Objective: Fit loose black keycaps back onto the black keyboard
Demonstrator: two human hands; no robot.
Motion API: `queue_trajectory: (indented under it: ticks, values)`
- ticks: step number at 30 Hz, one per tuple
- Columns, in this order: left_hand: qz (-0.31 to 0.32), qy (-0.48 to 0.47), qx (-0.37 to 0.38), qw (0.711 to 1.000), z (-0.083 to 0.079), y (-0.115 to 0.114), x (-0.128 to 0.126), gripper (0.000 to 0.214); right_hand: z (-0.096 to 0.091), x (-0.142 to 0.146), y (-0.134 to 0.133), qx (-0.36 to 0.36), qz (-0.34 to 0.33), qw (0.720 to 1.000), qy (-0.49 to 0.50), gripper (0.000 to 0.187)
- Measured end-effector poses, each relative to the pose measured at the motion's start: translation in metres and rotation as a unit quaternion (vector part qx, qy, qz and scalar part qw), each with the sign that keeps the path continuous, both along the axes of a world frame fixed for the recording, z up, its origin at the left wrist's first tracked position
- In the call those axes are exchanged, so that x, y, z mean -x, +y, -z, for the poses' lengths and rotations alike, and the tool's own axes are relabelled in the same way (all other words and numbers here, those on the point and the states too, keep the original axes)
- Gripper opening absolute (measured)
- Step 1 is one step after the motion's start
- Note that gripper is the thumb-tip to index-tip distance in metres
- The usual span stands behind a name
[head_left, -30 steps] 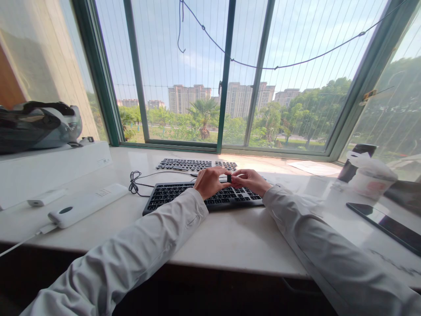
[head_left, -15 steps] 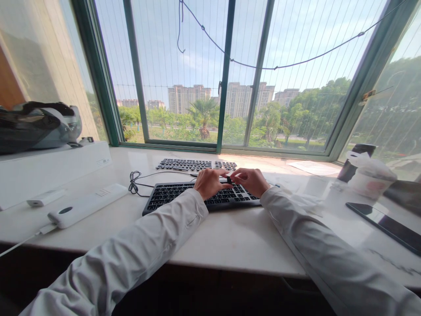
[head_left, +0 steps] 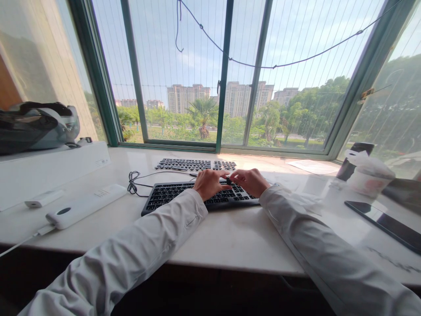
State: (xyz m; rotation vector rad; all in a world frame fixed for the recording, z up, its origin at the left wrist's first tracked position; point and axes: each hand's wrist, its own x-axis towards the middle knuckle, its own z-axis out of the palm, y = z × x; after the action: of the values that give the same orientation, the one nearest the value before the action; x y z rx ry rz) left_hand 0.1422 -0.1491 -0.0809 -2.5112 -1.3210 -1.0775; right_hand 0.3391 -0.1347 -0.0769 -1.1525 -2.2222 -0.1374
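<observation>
A black keyboard [head_left: 174, 196] lies in front of me, its right part partly behind my hands. My right hand [head_left: 250, 181] is closed in a pinch on a small black keycap [head_left: 229, 180] just above the keys. From the other side comes my left hand [head_left: 209, 184], its thumb and forefinger apart around the keycap; whether they touch it I cannot tell. Pale switch places without caps show on the keyboard's right part, below my right hand. Behind the keyboard, loose black keycaps [head_left: 184, 164] lie in rows on the white tabletop [head_left: 217, 245].
A coiled black cable [head_left: 133, 186] lies left of the keyboard. Farther left are a white power bank [head_left: 87, 206], a white box [head_left: 49, 169] and a dark visor-like object [head_left: 39, 125]. At right lie a phone [head_left: 384, 224], crumpled plastic [head_left: 305, 199] and a bagged cup [head_left: 368, 173].
Both hands stay at the same spot over the keyboard with the keycap between them. The keycap sits slightly lower or more turned; the whole view has shifted a little left.
</observation>
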Motion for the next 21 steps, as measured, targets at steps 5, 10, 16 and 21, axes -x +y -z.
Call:
queue_trajectory:
  ticks: [5,10,16,21]
  values:
    - [0.010,0.011,-0.010,1.000,-0.001,-0.002,0.000,0.052,-0.002,-0.001,-0.002,-0.015,0.005,1.000,-0.009,0.022]
    - [0.008,0.027,-0.014,1.000,-0.002,-0.003,0.000,0.051,-0.008,0.001,-0.009,-0.030,0.007,0.997,-0.067,0.024]
    - [0.001,0.019,-0.011,1.000,-0.003,-0.004,0.000,0.048,-0.008,0.000,-0.009,-0.024,-0.012,0.999,-0.037,0.025]
    - [-0.010,-0.011,-0.022,1.000,-0.004,-0.004,0.001,0.039,-0.001,0.000,0.000,0.029,-0.005,0.995,0.092,0.029]
